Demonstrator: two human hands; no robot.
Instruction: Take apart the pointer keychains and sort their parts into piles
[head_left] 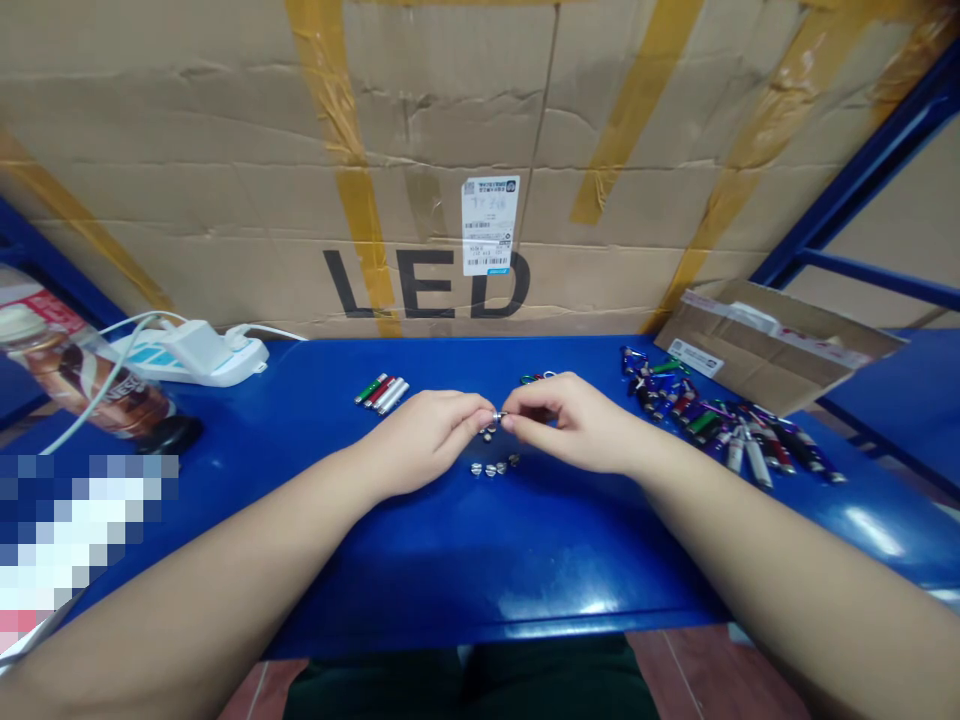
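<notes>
While the tiny metal piece (499,416) runs roughly left-to-right lengthwise, left hand (429,440) and right hand (583,425) pinch it, each grip barely open

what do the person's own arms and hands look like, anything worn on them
The left hand and right hand are bare, with no gloves, rings or markings visible. The left forearm and right forearm show no sleeve, watch or bracelet.
</notes>
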